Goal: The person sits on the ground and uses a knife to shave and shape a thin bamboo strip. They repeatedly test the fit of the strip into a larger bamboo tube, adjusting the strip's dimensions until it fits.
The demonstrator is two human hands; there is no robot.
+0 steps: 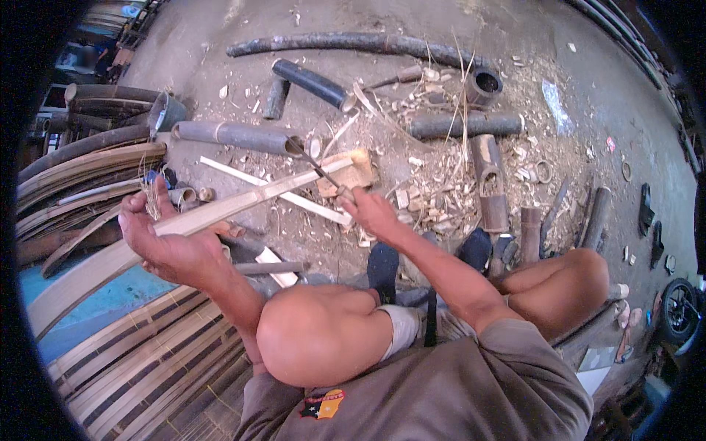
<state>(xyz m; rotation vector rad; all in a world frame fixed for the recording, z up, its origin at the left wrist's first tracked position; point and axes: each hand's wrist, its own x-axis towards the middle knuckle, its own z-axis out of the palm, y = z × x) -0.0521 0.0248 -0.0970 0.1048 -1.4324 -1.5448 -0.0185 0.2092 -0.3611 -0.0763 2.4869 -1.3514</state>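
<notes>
A long pale bamboo strip [243,201] slants from the lower left up to a wooden block [360,175] on the ground, where its far end rests. My left hand [173,250] holds the strip partway along, palm turned up and fingers loosely curled about it. Wrapped round the handle of a knife [321,170], my right hand [371,213] is closed. The thin dark blade crosses the strip near its far end; whether its edge bites into the wood I cannot tell. Beneath the strip, a narrower pale strip [312,206] lies crosswise on the ground.
Several bamboo tubes [239,137] lie ahead among wood chips [434,180]. A second wooden-handled tool [404,76] rests farther off. Bamboo lengths [81,173] are stacked at the left, above a slatted bamboo panel [147,356]. Sandals [646,209] lie at the right.
</notes>
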